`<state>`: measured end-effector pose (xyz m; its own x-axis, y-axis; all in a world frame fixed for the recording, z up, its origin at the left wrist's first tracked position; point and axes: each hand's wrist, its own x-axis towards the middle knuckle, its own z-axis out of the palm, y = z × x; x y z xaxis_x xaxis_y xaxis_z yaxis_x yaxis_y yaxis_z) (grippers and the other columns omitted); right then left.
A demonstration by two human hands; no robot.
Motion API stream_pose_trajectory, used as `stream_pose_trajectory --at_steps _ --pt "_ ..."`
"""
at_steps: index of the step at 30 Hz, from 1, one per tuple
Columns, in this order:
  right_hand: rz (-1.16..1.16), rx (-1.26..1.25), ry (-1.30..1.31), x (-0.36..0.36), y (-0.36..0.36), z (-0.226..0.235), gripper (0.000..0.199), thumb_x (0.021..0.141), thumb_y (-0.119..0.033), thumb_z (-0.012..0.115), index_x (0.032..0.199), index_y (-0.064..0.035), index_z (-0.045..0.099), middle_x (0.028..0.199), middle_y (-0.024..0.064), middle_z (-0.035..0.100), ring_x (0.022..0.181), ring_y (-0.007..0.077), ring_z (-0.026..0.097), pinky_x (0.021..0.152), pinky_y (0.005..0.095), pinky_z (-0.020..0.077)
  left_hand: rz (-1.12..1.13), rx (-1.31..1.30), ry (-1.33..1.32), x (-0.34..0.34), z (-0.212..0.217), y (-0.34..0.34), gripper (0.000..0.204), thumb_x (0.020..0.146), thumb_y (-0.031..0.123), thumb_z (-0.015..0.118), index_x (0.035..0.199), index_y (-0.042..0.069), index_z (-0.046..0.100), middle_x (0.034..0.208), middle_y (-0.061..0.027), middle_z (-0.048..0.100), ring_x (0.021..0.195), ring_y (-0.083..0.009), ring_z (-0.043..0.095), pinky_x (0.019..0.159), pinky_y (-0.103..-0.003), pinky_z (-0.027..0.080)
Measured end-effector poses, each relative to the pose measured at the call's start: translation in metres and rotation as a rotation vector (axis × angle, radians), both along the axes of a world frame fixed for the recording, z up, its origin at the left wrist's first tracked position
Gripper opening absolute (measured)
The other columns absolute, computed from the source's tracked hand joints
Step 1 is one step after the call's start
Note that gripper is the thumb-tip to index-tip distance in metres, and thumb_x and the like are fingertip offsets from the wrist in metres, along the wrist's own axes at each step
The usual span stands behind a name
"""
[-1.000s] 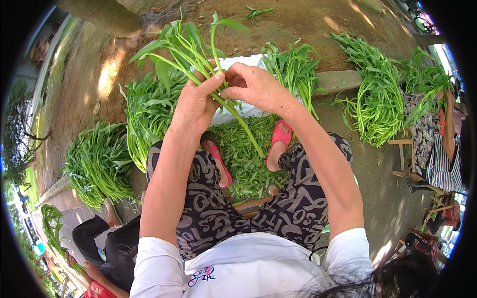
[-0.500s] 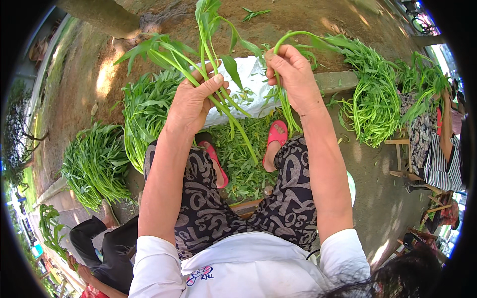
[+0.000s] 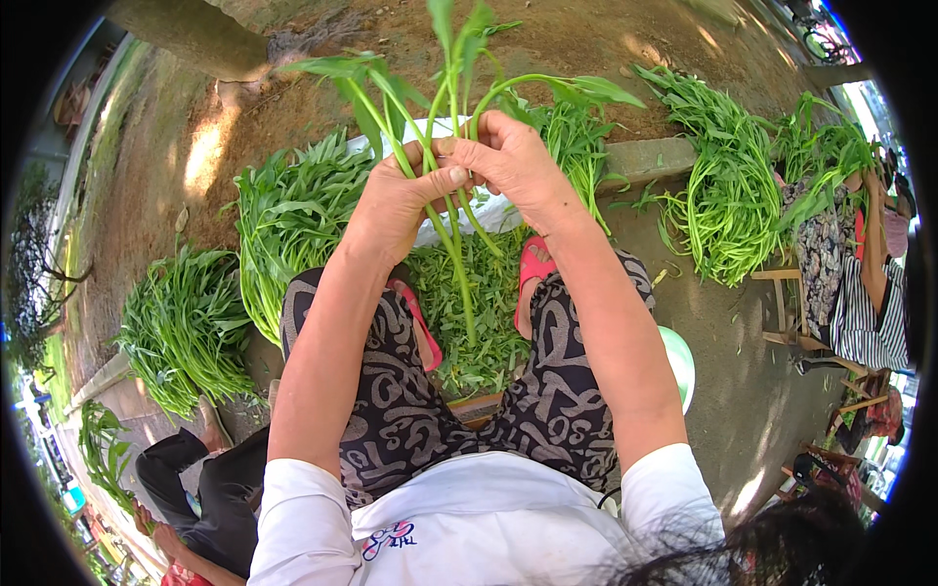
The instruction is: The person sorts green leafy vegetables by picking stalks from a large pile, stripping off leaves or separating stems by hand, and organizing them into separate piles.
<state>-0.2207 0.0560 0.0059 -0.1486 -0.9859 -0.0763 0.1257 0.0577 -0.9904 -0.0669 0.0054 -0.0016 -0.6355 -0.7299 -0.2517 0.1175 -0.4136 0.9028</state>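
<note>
My left hand (image 3: 394, 202) is closed round a few long green stalks of water spinach (image 3: 461, 283), thumb laid across them. Their leaves stick up beyond my fingers and the cut ends hang down over the trimmings between my feet. Right beside it, my right hand (image 3: 515, 168) pinches another water spinach stem (image 3: 523, 80), which bends over to the right with its leaf. The fingertips of both hands meet at the stalks and partly hide one another.
Piles of water spinach lie left of my knees (image 3: 293, 220), farther left (image 3: 186, 332) and at the right (image 3: 728, 195). A white sack (image 3: 445, 230) and leaf trimmings (image 3: 479, 361) lie ahead of me. Other people sit at the lower left (image 3: 210, 488) and far right (image 3: 874, 303).
My right hand has come left and down to my left hand, bringing its stem up against the bunch. The bunch in my left hand now stands more upright.
</note>
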Motion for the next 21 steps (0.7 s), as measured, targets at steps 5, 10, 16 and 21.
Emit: stream_pose_trajectory --at_steps 5,10,16,21 --pt "-0.095 -0.017 -0.022 -0.003 -0.004 -0.002 0.019 0.087 -0.023 0.063 0.092 -0.0059 0.058 0.078 0.0015 0.059 0.060 0.0077 0.051 0.051 0.0189 0.0370 0.073 0.071 -0.016 -0.001 0.004 0.002 0.031 0.085 0.013 0.066 0.112 -0.001 0.057 0.095 -0.0074 0.063 0.084 -0.0162 0.061 0.077 -0.030 0.052" --pt "-0.401 -0.092 -0.319 -0.020 -0.003 0.015 0.017 0.094 -0.018 0.052 0.101 -0.0033 0.050 0.073 0.0063 0.057 0.053 0.0149 0.053 0.047 0.0254 0.0457 0.189 0.178 0.072 0.010 0.002 -0.006 0.038 0.089 0.015 0.061 0.121 -0.004 0.052 0.089 -0.0044 0.054 0.081 -0.0134 0.057 0.079 -0.029 0.055" --pt "-0.280 -0.125 -0.278 -0.033 0.002 0.007 0.018 0.085 -0.015 0.065 0.096 -0.0046 0.055 0.066 -0.0003 0.052 0.051 0.0074 0.048 0.042 0.0209 0.0367 0.238 0.203 0.003 0.010 0.007 -0.008 0.036 0.088 0.017 0.063 0.120 0.003 0.055 0.084 -0.0015 0.054 0.078 -0.0115 0.055 0.074 -0.028 0.052" --pt "0.055 0.069 0.038 -0.008 0.004 0.010 0.030 0.081 -0.020 0.071 0.102 -0.0042 0.058 0.075 -0.0011 0.054 0.058 0.0050 0.047 0.047 0.0182 0.0374 0.235 0.212 -0.045 0.010 0.009 -0.008 0.033 0.086 0.018 0.066 0.117 0.009 0.059 0.084 0.0015 0.056 0.073 -0.0085 0.052 0.063 -0.023 0.044"
